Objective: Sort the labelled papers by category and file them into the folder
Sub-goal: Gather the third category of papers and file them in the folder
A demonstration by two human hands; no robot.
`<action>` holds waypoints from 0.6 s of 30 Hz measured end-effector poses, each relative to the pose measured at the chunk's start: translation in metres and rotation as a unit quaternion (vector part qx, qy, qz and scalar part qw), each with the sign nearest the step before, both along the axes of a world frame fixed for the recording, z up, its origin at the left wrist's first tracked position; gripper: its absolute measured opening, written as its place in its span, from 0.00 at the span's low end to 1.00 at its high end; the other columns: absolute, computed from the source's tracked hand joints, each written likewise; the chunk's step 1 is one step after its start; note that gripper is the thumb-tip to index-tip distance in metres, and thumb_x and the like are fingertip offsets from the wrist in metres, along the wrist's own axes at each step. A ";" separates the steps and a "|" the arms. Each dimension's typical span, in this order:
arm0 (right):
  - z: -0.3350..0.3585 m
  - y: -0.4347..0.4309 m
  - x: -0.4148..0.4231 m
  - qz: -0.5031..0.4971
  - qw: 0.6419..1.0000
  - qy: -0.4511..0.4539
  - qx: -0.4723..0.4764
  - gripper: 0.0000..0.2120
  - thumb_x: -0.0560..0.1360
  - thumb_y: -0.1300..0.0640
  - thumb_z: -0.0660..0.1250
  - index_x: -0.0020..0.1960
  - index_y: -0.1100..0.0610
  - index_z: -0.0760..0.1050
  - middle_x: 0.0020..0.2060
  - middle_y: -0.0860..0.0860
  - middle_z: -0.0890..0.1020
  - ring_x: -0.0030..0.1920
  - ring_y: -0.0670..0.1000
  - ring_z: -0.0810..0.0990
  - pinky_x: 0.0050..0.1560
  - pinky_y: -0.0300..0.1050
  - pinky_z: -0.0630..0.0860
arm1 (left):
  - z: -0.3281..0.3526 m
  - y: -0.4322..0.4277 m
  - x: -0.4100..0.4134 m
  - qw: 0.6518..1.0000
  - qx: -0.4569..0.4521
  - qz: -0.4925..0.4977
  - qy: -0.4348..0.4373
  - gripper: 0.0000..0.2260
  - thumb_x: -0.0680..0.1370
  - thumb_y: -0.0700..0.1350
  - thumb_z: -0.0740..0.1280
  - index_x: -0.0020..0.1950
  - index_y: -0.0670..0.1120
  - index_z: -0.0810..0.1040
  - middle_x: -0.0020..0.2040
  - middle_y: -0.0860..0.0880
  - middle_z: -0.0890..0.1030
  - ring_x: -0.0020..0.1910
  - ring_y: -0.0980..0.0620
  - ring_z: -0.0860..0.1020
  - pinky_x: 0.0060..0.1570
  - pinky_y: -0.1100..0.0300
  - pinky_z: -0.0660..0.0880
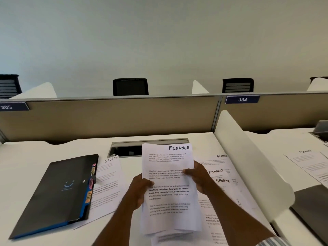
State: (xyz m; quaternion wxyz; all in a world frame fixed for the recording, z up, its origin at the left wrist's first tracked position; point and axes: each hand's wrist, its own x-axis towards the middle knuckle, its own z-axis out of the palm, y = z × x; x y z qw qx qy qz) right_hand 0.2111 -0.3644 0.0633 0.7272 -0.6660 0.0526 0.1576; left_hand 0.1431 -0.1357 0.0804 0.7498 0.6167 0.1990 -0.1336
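I hold a stack of white papers [168, 197] upright above the desk; its top sheet is labelled FINANCE. My left hand [140, 190] grips the stack's left edge and my right hand [197, 176] grips its right edge. A black folder [56, 194] with a blue spine and coloured tabs lies closed at the left. A sheet labelled SPORTS [108, 176] pokes out from under the folder's right side. More sheets labelled SPORTS and FINANCE [221, 176] lie spread on the desk to the right of my hands.
A cable tray opening [127, 150] sits in the desk behind the stack. A beige partition [115, 118] bounds the desk at the back. A white curved divider [248, 162] stands at the right; beyond it lies another FINANCE sheet [308, 162].
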 end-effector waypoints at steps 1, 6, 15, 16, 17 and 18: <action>0.000 -0.003 -0.001 -0.004 1.000 0.003 -0.012 0.15 0.72 0.70 0.68 0.57 0.60 0.76 0.50 0.58 0.85 0.50 0.62 0.84 0.52 0.60 0.81 | -0.002 -0.002 0.000 1.000 0.009 0.002 0.008 0.16 0.73 0.27 0.62 0.58 0.38 0.77 0.49 0.36 0.85 0.45 0.34 0.84 0.40 0.45 0.82; -0.010 -0.029 -0.002 -0.063 0.989 0.023 -0.135 0.09 0.71 0.67 0.66 0.50 0.61 0.79 0.45 0.59 0.85 0.44 0.60 0.84 0.49 0.56 0.82 | -0.002 -0.012 -0.001 0.999 0.031 0.006 0.017 0.15 0.73 0.27 0.62 0.55 0.40 0.78 0.48 0.36 0.84 0.45 0.36 0.83 0.37 0.49 0.81; -0.042 -0.110 -0.006 -0.182 0.825 0.139 -0.517 0.18 0.75 0.59 0.63 0.63 0.64 0.70 0.61 0.63 0.74 0.61 0.63 0.74 0.58 0.51 0.74 | -0.007 -0.017 0.018 0.999 -0.015 0.039 -0.002 0.13 0.74 0.29 0.63 0.55 0.40 0.80 0.46 0.39 0.86 0.43 0.39 0.83 0.34 0.52 0.81; -0.043 -0.114 -0.004 -0.168 0.816 0.154 -0.532 0.20 0.75 0.57 0.63 0.65 0.63 0.68 0.63 0.63 0.71 0.63 0.64 0.72 0.61 0.54 0.72 | -0.009 -0.017 0.021 0.999 -0.018 0.040 0.000 0.13 0.74 0.29 0.64 0.55 0.40 0.80 0.45 0.40 0.86 0.42 0.40 0.84 0.35 0.52 0.81; -0.045 -0.118 -0.002 -0.157 0.809 0.165 -0.542 0.22 0.75 0.56 0.63 0.67 0.63 0.66 0.65 0.63 0.70 0.64 0.64 0.70 0.62 0.56 0.71 | -0.010 -0.017 0.024 0.999 -0.021 0.041 0.001 0.14 0.74 0.29 0.64 0.56 0.39 0.80 0.45 0.39 0.86 0.42 0.40 0.84 0.35 0.51 0.81; -0.048 -0.121 0.000 -0.149 0.804 0.178 -0.547 0.23 0.75 0.56 0.63 0.68 0.63 0.65 0.65 0.63 0.69 0.65 0.64 0.69 0.64 0.57 0.70 | -0.012 -0.017 0.028 0.999 -0.023 0.041 0.002 0.14 0.74 0.29 0.64 0.57 0.39 0.79 0.46 0.39 0.86 0.42 0.40 0.84 0.36 0.51 0.81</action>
